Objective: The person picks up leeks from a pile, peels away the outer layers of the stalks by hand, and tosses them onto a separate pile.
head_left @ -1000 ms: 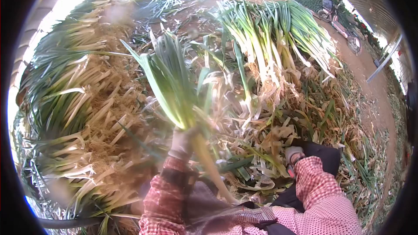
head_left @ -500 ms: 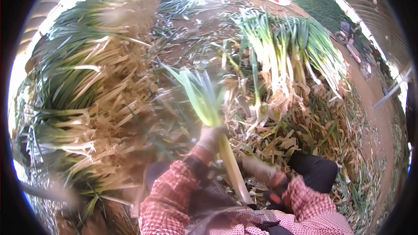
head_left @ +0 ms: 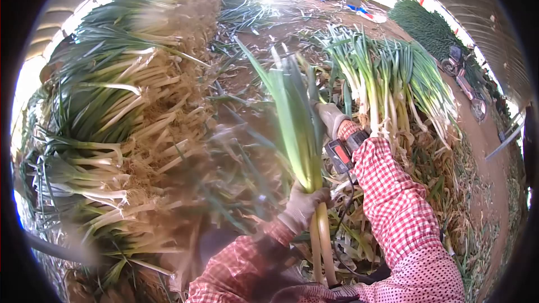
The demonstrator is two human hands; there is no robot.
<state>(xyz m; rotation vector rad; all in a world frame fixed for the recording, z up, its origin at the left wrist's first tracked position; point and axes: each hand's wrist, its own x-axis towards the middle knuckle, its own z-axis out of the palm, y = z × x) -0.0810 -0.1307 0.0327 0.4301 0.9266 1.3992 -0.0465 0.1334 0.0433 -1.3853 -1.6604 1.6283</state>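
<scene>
My left hand, in a light glove, is closed round the pale stalks of large green onions held upright at the centre. Their green leaves fan out above the fist, and two white stems run down below it. My right hand, also gloved, reaches forward just right of the leaves; its fingers are partly hidden behind them. A device with a red face is strapped at my right wrist, and a dark cable hangs from it.
A long heap of green onions lies along the left, roots inward. At the right, a bunch of cleaned onions rests on a pile of dry leaves. A dark green pile and a small vehicle stand beyond.
My right hand has moved up and forward from low near my lap to beside the leaves. My left hand and the held onions have shifted right and lower; two stems now show below it.
</scene>
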